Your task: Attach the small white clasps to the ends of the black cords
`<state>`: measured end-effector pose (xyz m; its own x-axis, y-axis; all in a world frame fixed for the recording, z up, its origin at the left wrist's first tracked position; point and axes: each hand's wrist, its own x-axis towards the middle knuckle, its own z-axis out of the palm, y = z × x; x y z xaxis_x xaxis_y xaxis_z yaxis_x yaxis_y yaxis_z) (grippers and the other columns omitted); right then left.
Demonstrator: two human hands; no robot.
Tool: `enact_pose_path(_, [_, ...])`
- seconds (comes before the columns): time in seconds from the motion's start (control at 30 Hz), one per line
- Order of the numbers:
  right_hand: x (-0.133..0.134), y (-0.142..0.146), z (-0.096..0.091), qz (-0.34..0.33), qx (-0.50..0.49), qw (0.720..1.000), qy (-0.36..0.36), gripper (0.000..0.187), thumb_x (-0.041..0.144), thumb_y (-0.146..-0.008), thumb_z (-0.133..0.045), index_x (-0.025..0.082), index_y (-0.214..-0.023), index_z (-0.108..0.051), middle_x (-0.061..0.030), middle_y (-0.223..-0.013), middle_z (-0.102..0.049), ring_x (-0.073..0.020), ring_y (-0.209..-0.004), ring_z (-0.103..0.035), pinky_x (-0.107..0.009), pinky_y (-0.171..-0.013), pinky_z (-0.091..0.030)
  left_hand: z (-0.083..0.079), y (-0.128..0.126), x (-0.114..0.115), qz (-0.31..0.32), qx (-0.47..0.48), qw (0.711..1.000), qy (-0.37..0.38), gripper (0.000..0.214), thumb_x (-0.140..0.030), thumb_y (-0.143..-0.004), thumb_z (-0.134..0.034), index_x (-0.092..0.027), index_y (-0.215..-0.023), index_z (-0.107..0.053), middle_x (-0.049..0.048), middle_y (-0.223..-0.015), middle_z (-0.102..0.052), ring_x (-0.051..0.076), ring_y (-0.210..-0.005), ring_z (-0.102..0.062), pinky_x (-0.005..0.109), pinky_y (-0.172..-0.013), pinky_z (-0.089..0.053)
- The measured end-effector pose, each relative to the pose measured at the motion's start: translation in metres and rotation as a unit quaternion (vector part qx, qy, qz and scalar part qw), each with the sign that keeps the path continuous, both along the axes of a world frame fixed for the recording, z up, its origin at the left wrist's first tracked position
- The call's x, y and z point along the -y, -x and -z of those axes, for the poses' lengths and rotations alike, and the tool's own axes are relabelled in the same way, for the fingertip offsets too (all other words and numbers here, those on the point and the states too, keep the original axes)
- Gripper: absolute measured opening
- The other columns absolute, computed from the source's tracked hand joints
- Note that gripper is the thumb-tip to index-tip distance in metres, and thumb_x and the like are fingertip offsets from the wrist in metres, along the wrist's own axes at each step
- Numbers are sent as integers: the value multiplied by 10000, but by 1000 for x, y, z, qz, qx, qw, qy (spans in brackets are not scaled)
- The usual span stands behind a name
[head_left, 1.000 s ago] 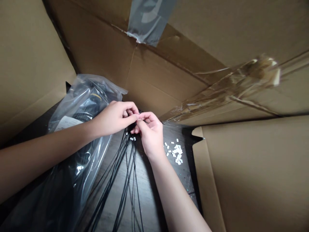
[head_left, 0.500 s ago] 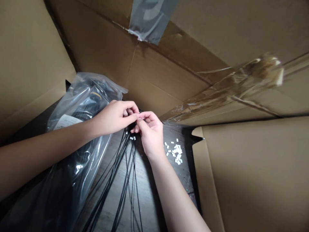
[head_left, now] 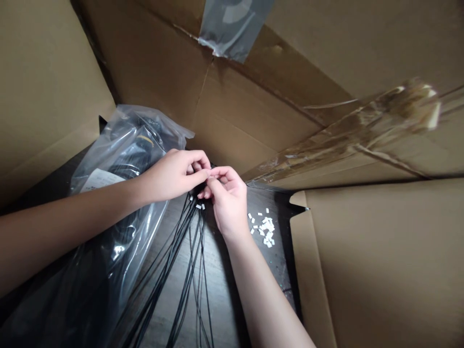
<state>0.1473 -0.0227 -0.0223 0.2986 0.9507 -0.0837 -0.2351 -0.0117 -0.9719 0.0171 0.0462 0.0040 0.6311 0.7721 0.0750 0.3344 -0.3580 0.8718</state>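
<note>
My left hand (head_left: 184, 173) and my right hand (head_left: 227, 197) meet fingertip to fingertip, both closed in a pinch. Whatever lies between the fingertips is too small and too covered to make out. Below them, thin black cables (head_left: 181, 270) run in two loose bunches down toward the bottom edge. A few small white connectors (head_left: 200, 207) sit at the cables' upper ends, just under my fingers. Right of my right hand, a loose pile of small white connector pieces (head_left: 267, 227) lies on the dark surface.
A clear plastic bag (head_left: 145, 232) with coiled black cables and a white label lies at left, partly under my left forearm. Cardboard walls (head_left: 253, 116) with brown tape rise behind and at left. A cardboard flap or box (head_left: 384, 251) stands at right.
Both hands keep the same pinch at nearly the same place. The whole view has shifted slightly; the cables and white pieces look unmoved.
</note>
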Motion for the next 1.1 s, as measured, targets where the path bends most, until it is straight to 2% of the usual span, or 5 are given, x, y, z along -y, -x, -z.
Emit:
enact_pose_path(0.2, [0, 0, 1, -3, 6, 1000, -4, 66, 180, -757, -611, 192, -812, -575, 99, -555, -526, -54, -452, -518, -221, -501, -507, 0, 0, 0, 2, 0, 1000, 2, 189, -351, -882, -589, -193, -890, -693, -12, -742, -743, 130, -680, -695, 207, -610, -490])
enact_pose_path(1.1, [0, -1, 1, -2, -1, 1000, -8, 59, 180, -752, -615, 182, -796, -576, 88, -610, -534, -41, -450, -505, -211, -485, -500, -2, -1, 1, -4, -12, 1000, 0, 194, -355, -881, -601, -185, -889, -695, -23, -739, -740, 124, -676, -692, 206, -619, -487])
